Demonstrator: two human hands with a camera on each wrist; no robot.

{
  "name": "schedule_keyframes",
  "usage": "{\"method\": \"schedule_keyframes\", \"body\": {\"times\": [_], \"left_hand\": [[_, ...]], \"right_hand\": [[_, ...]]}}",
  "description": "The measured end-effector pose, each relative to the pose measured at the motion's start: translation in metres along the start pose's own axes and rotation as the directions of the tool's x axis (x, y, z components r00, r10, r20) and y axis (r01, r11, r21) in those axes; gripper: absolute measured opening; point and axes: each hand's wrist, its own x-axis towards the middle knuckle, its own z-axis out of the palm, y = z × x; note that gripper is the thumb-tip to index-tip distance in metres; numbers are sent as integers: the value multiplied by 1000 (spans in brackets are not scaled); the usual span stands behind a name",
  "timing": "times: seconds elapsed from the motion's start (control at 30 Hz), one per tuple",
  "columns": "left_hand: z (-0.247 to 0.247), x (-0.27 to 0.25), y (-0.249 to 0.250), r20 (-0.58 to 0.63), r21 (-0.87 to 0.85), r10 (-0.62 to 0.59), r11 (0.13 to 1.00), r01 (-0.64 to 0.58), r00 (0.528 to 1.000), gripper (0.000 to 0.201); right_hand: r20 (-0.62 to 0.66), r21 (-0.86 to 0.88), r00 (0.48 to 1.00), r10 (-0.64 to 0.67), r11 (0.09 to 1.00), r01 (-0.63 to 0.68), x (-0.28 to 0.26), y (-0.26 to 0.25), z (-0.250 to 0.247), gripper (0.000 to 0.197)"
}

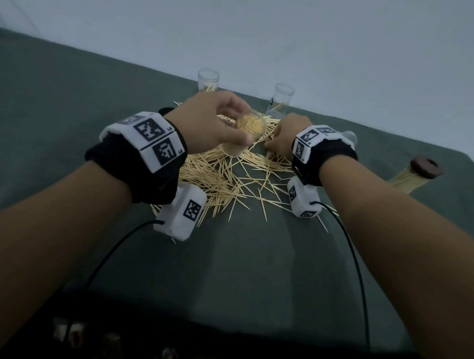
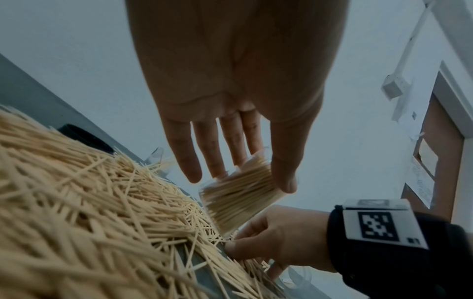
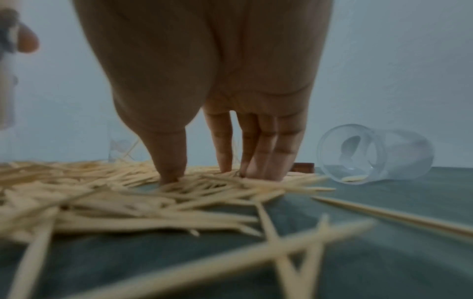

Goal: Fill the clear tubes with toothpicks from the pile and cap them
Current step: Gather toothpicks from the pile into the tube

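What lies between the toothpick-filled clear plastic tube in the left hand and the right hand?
Only loose wooden toothpicks of the pile; the head view shows it.

Pale wooden toothpicks (image 1: 225,176), matt cloth (image 1: 253,262)

I look into a dim room where a plain pale wall (image 1: 293,31) stands behind the worktop (image 1: 239,262) draped in dark green cloth, and a white conduit (image 2: 409,40) with a box (image 2: 392,89) runs beside a brown door (image 2: 444,117).
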Motion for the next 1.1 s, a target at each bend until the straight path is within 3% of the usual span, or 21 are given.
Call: {"method": "schedule_keyframes", "body": {"times": [0.07, 0.13, 0.53, 0.6, 0.7, 0.77, 0.93, 1.1], "left_hand": [[-1, 0, 1, 1, 6, -2, 1000, 2, 1000, 54], [-1, 0, 2, 1, 3, 0, 1000, 0, 1000, 54], [-3, -2, 4, -11, 17, 12, 1000, -12, 1000, 53], [-3, -2, 4, -11, 21, 12, 1000, -11, 1000, 54], [-4, -2, 3, -14, 21, 14, 1000, -13, 1000, 55], [-4, -2, 3, -13, 24, 12, 1000, -12, 1000, 55], [-6, -2, 1, -7, 28, 10, 1000, -10, 1000, 54], [-7, -1, 1, -8, 28, 8, 1000, -8, 1000, 55]], "right_hand": [[-6, 18, 998, -57, 998, 57, -3, -5, -2, 25], [-18, 47, 991, -129, 990, 130, -7, -5, -2, 19], [48, 210, 907, -418, 892, 400, -61, 9, -1, 26], [87, 175, 910, -405, 906, 386, -66, 13, -5, 43], [109, -19, 932, -347, 936, 351, -63, 16, -5, 49], [108, -103, 936, -335, 933, 346, -60, 16, -5, 63], [228, -112, 911, -344, 920, 375, -66, 15, -10, 102], [209, -314, 945, -254, 897, 310, -62, 14, -13, 91]]}}
